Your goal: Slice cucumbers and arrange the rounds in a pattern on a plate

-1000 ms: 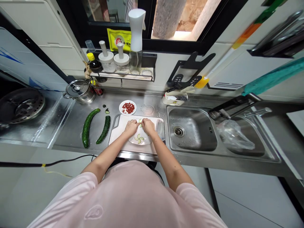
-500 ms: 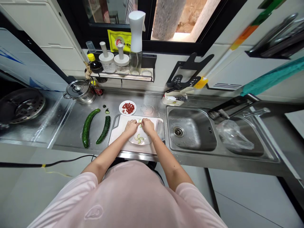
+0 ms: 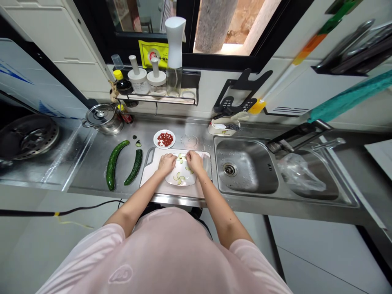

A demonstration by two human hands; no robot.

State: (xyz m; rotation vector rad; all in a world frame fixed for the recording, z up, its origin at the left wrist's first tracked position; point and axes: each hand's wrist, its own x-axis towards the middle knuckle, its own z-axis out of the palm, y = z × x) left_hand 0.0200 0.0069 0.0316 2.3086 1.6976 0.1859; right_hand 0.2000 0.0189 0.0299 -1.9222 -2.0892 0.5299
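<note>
A white plate (image 3: 186, 179) lies on a white cutting board (image 3: 150, 175) in front of me. Pale cucumber slices with green edges (image 3: 179, 178) form curved pinwheel patterns on it, with a tiny red bit in the far one. My left hand (image 3: 167, 164) is over the plate's left side, its fingers bent and together. Over the far right part of the plate is my right hand (image 3: 195, 161), fingertips pinched. What either hand holds, if anything, is too small to make out. Beyond the board stands a small white plate of red chopped pieces (image 3: 165, 139).
A whole cucumber (image 3: 114, 165) and a cut cucumber (image 3: 134, 168) lie left of the board, near cucumber end pieces (image 3: 138, 143). A steel pot (image 3: 104, 120) stands behind them. The sink (image 3: 248, 167) is on the right, a bottle rack (image 3: 162, 98) at the back.
My hands were close together over the far pinwheel. They have moved apart, the left one leftward and the right one slightly rightward, uncovering the slices between them.
</note>
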